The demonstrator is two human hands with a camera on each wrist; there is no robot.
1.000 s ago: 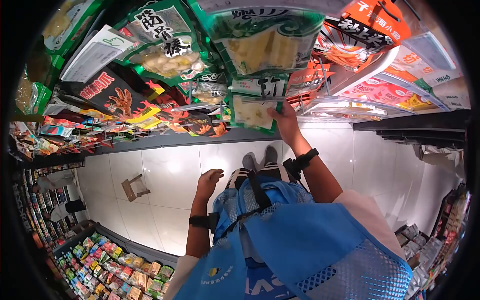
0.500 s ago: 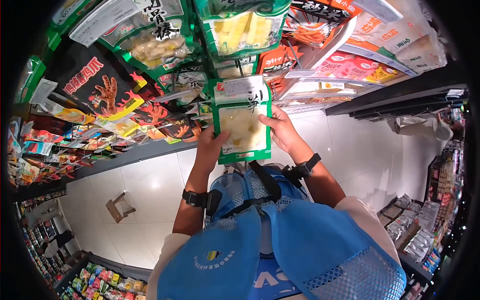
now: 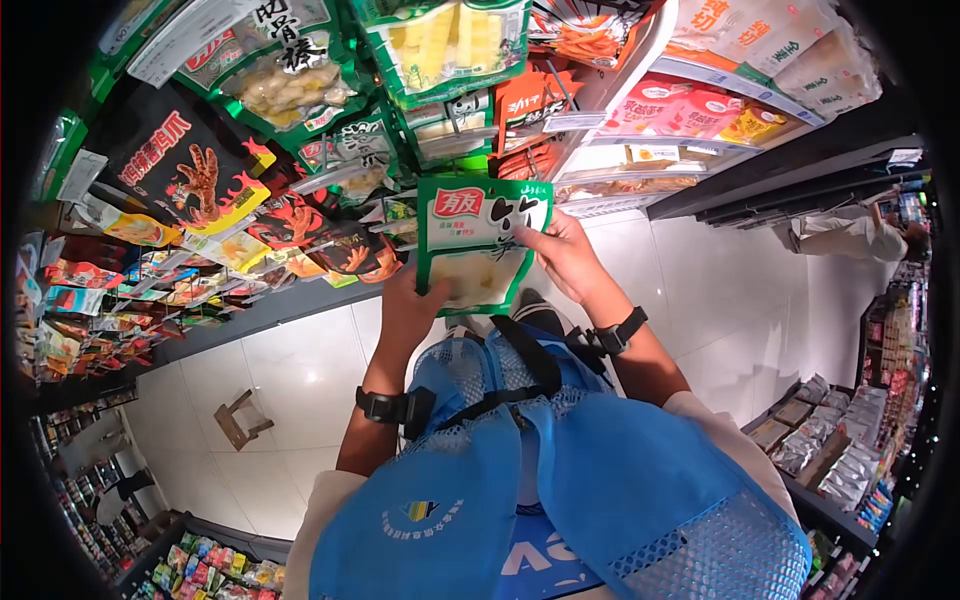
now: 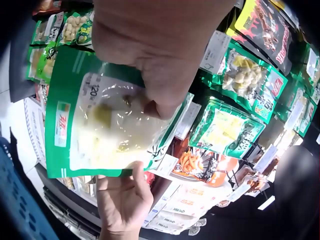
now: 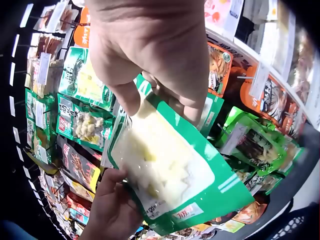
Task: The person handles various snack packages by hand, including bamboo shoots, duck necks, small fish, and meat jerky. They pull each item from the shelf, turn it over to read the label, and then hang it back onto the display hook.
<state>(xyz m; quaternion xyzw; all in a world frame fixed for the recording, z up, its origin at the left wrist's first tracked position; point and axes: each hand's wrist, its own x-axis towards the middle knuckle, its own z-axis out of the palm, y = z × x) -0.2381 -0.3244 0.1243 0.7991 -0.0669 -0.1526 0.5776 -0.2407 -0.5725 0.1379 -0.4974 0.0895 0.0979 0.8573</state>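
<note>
A green and white food pouch [image 3: 478, 245] with a clear window is held between both hands, in front of the torso. My left hand [image 3: 405, 305] pinches its left edge, thumb on the front. The right hand [image 3: 568, 262] grips the opposite edge, its thumb across the printed upper part. In the left wrist view the pouch [image 4: 115, 125] fills the left side, with the left hand [image 4: 155, 55] over its edge and the right hand [image 4: 122, 202] at the other side. The right wrist view shows the pouch [image 5: 165, 165] tilted, pale pieces inside.
Hanging packets, such as a black pouch [image 3: 185, 175] and green pouches [image 3: 290, 85], crowd the rack ahead. Pink packets [image 3: 680, 110] sit on a shelf at the right. A small wooden stool [image 3: 242, 420] stands on the tiled floor; another person [image 3: 850, 238] is at the far right.
The left hand came up from beside the body to the pouch, which the right hand drew back from the rack. Since half a second ago, the pouch's top has tilted and its printed brand shows.
</note>
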